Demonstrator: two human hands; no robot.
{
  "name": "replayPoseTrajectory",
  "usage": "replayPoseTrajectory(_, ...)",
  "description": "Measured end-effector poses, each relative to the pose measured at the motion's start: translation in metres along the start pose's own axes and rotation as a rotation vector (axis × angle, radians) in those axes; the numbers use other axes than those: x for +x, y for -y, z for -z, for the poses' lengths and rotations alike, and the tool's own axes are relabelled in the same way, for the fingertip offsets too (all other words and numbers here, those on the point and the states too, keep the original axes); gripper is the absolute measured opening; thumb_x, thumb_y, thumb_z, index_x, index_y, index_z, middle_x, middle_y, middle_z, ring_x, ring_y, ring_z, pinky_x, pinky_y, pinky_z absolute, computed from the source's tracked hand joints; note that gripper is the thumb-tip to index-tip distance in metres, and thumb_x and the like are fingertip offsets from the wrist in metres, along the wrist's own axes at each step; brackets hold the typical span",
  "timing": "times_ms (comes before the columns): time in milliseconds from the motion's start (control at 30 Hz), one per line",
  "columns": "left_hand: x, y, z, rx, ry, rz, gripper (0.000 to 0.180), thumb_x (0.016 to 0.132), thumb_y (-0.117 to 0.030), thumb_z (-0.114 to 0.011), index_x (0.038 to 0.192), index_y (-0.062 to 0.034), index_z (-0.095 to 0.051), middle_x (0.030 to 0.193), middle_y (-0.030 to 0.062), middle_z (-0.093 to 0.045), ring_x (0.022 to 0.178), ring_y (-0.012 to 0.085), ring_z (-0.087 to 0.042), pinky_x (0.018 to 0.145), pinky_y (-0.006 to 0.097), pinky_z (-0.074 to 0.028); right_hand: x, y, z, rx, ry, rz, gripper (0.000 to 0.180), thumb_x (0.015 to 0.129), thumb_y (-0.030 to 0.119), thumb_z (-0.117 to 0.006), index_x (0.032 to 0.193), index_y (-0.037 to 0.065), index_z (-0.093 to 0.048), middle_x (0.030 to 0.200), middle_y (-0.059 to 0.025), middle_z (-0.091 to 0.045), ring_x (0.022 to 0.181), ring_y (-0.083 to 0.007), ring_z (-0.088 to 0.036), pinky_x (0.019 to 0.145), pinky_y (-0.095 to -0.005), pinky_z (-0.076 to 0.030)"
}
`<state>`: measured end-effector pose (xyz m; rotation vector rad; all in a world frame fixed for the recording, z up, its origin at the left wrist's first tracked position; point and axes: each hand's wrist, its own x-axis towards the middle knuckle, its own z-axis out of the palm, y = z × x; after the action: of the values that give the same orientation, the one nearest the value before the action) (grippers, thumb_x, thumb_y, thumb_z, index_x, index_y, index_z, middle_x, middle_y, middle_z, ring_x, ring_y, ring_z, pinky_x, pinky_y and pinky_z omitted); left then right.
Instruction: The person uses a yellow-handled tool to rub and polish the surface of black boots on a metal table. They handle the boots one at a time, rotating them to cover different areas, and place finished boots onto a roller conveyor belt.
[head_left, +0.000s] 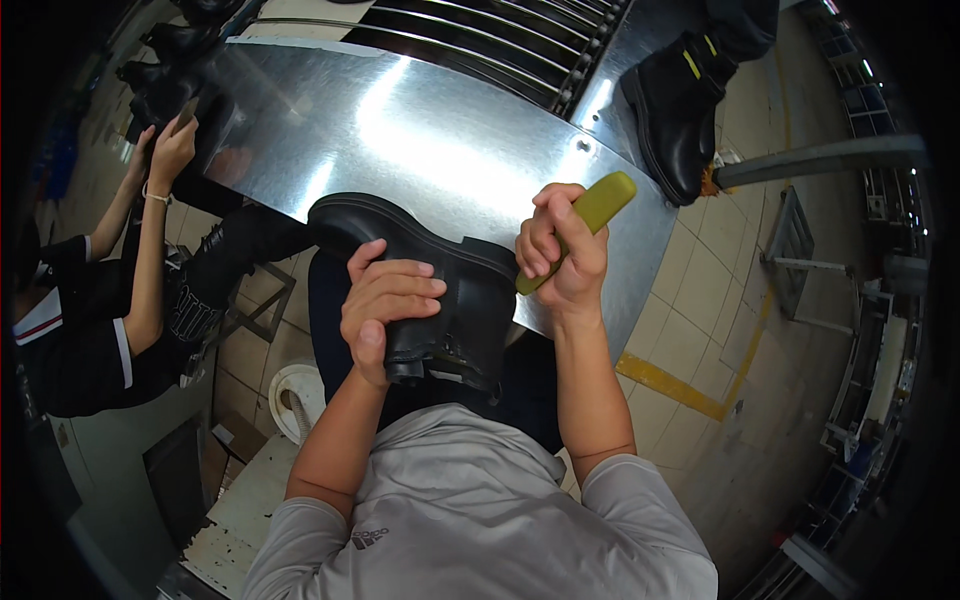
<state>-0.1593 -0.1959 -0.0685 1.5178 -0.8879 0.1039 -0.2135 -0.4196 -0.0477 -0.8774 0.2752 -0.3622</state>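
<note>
A black boot (455,290) lies sole-up and on its side at the near edge of the metal table, its toe to the left and its shaft toward me. My left hand (388,305) is closed on the boot, fingers laid across its upper and thumb nearer to me. In a closed grip, my right hand (567,250) holds an olive-green bar-shaped tool (606,199), tilted up to the right. The tool's lower end is beside the boot's heel; whether it touches there I cannot tell.
The shiny metal table (440,120) ends at a roller conveyor (490,40). Another pair of black boots (678,110) stands at its right edge. On the left, a co-worker's hands (172,150) work near more dark boots (175,85). A white bucket (283,415) is low at left.
</note>
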Motion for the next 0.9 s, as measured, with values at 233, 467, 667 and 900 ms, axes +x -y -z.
replayPoseTrajectory(233, 0.005, 0.003, 0.000, -0.048, 0.007, -0.006, 0.067, 0.105, -0.044, -0.025, 0.080, -0.0060, -0.075, 0.091, 0.0120, -0.078, 0.098, 0.0276, -0.072, 0.113, 0.047, -0.030, 0.026, -0.001, -0.046, -0.484, 0.008, -0.219, 0.023, 0.093, 0.022, -0.077, 0.098, 0.003, -0.065, 0.058, 0.0054, -0.048, 0.042, -0.0041, -0.039, 0.040, -0.0225, -0.028)
replayPoseTrajectory(467, 0.003, 0.012, 0.005, -0.089, -0.035, -0.083, 0.054, 0.101, -0.032, -0.032, 0.083, -0.0061, -0.075, 0.093, 0.0111, -0.078, 0.096, 0.0273, -0.072, 0.107, 0.049, -0.036, 0.079, -0.050, -0.114, -0.589, 0.147, -0.353, 0.023, 0.092, 0.025, -0.076, 0.093, 0.006, -0.063, 0.060, 0.0054, -0.047, 0.042, -0.0050, -0.038, 0.039, -0.0248, -0.028)
replayPoseTrajectory(667, 0.006, 0.021, -0.001, -0.168, -0.073, -0.118, 0.033, 0.084, -0.023, -0.045, 0.083, -0.0042, -0.072, 0.094, 0.0119, -0.076, 0.092, 0.0285, -0.072, 0.104, 0.049, -0.039, 0.114, -0.068, -0.144, -0.520, 0.201, -0.263, 0.024, 0.093, 0.023, -0.076, 0.096, 0.004, -0.061, 0.054, 0.0039, -0.045, 0.038, -0.0070, -0.036, 0.037, -0.0251, -0.027)
replayPoseTrajectory(900, 0.002, 0.023, 0.003, -0.199, -0.101, -0.153, 0.025, 0.082, -0.020, -0.050, 0.080, -0.0052, -0.070, 0.089, 0.0088, -0.074, 0.090, 0.0265, -0.071, 0.102, 0.049, -0.039, 0.126, -0.090, -0.185, -0.480, 0.322, -0.277, 0.025, 0.094, 0.020, -0.074, 0.099, 0.001, -0.059, 0.055, 0.0033, -0.043, 0.039, -0.0072, -0.035, 0.038, -0.0246, -0.027)
